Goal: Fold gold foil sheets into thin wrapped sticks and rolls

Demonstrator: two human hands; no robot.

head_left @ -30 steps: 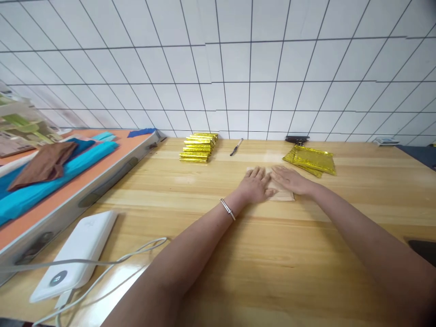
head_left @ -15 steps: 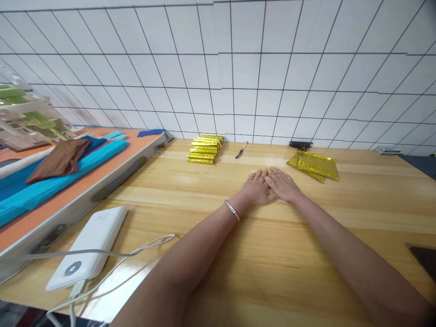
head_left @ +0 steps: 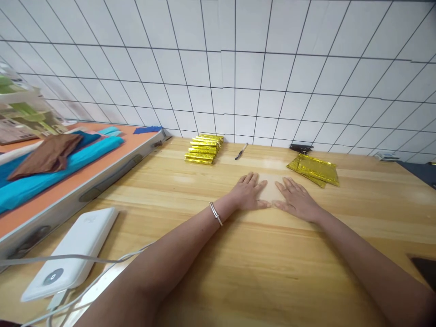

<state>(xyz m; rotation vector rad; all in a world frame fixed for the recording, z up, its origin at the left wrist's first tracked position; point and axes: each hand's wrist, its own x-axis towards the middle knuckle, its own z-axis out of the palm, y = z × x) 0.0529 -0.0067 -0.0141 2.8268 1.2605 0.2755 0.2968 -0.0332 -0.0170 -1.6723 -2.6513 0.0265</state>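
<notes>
wooden table [head_left: 272, 272] | paper sheet [head_left: 271, 190] flat between left hand [head_left: 247, 194], right hand [head_left: 298, 200]

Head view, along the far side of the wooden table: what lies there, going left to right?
Stack of folded gold foil packets → dark pen → black clip-like object at the wall → loose pile of flat gold foil sheets.

Both hands cover most of the pale sheet [head_left: 270, 190], its edges hard to tell from the wood; the dark object [head_left: 425, 269] near right is cut off by the frame
</notes>
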